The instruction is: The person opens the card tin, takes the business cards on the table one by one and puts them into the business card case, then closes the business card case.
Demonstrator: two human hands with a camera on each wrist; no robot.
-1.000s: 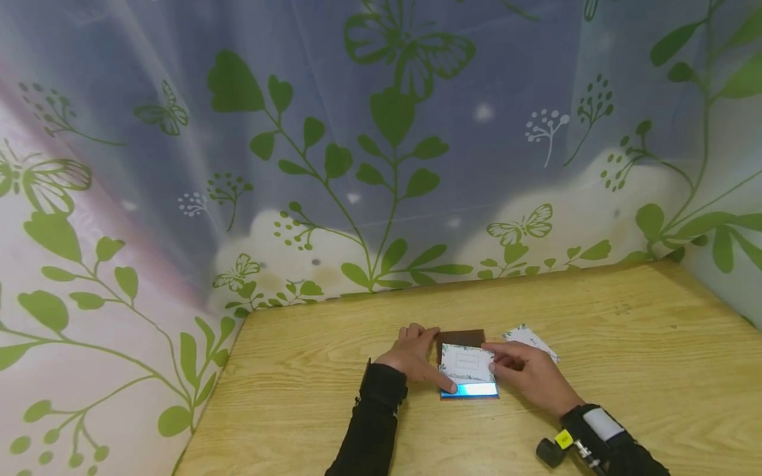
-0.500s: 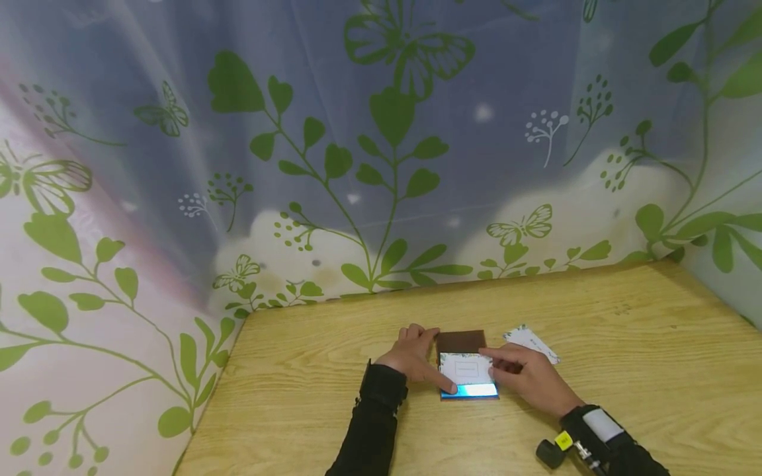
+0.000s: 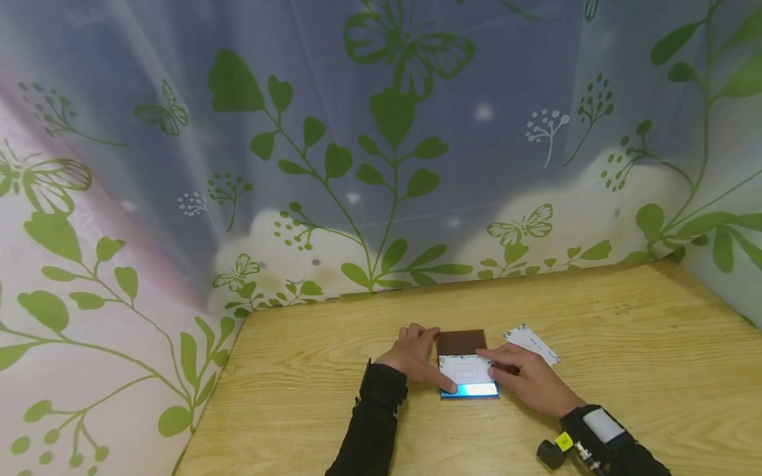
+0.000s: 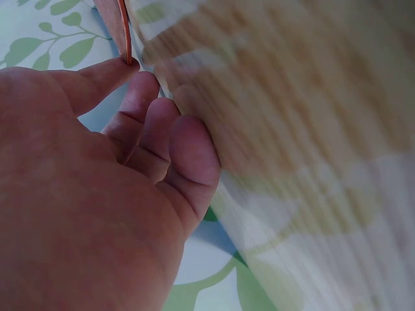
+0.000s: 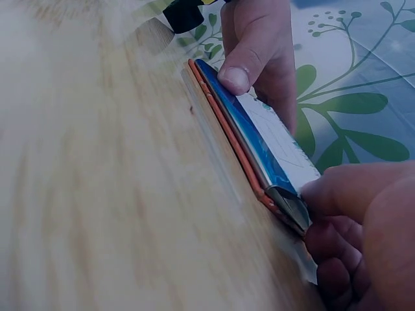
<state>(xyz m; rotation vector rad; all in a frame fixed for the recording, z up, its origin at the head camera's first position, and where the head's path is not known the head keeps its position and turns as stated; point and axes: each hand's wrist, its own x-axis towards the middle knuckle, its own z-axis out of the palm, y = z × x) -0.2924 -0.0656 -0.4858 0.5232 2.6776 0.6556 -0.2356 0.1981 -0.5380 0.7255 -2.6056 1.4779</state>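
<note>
A brown card case (image 3: pixel 461 342) lies unfolded on the table, a glossy blue-and-white strip (image 3: pixel 479 390) along its near end. A white card (image 3: pixel 467 369) with a leafy border sits over its lower half, meeting the strip. My left hand (image 3: pixel 415 357) presses the strip with its thumb; its index finger touches the case's brown flap (image 4: pixel 115 26) in the left wrist view. My right hand (image 3: pixel 530 375) holds the card at its right side, index fingertip at the upper edge. In the right wrist view the case's layered side (image 5: pixel 224 123) shows, with fingers bent at its corner.
Another white leaf-printed card (image 3: pixel 532 344) lies on the wooden table (image 3: pixel 309 383), just beyond my right hand. A patterned curtain (image 3: pixel 381 145) hangs behind the table and along both sides.
The white card has slid down toward the strip and squared up with the case, showing more of the brown flap. My right index finger followed it down slightly; my left hand stayed put.
</note>
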